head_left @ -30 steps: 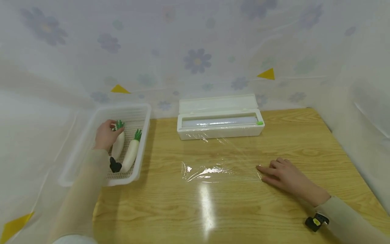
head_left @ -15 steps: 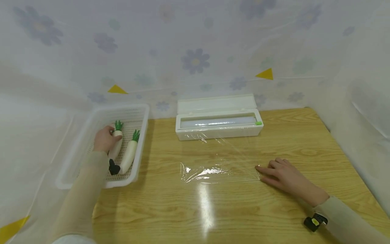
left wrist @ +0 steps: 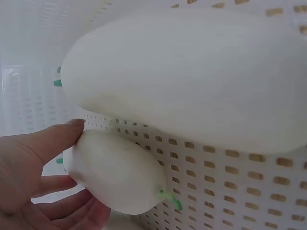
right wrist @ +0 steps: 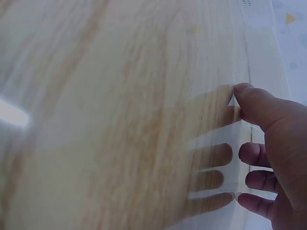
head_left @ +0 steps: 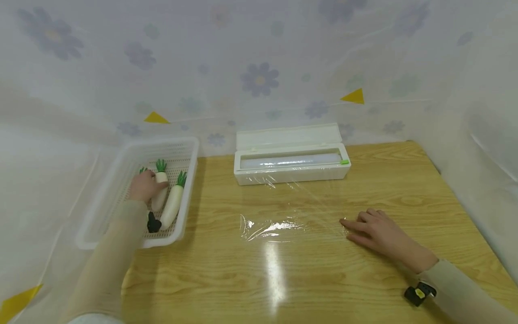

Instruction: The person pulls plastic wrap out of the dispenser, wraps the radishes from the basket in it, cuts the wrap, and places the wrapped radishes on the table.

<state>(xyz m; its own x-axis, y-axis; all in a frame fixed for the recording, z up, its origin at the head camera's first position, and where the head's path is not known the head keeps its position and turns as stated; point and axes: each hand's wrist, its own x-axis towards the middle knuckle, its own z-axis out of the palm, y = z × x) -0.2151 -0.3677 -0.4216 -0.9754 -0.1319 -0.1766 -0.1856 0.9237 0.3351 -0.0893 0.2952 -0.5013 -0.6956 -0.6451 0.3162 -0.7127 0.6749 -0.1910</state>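
Observation:
My left hand (head_left: 143,185) is inside the white plastic basket (head_left: 190,180), gripping the middle white radish (head_left: 161,178) near its green top. In the left wrist view, thumb and fingers close round this radish (left wrist: 117,172). A second white radish (head_left: 173,204) lies to its right, large in the left wrist view. Green leaves left of the hand suggest a third, mostly hidden one. On the table, my right hand (head_left: 378,234) pinches the edge of clear cling film (head_left: 275,227) between thumb and index finger; its other fingers are loosely bent.
A white cling film box (head_left: 293,174) stands at the back with its lid raised, a film roll (head_left: 291,160) inside and a green slider (head_left: 344,162) at its right end. Film stretches from it across the wooden table (head_left: 226,279). A patterned sheet surrounds the table.
My left hand has shifted from the radish's leaves down to its upper body, and both now lie slightly farther right. Leaves now show left of the hand. The right hand stays still.

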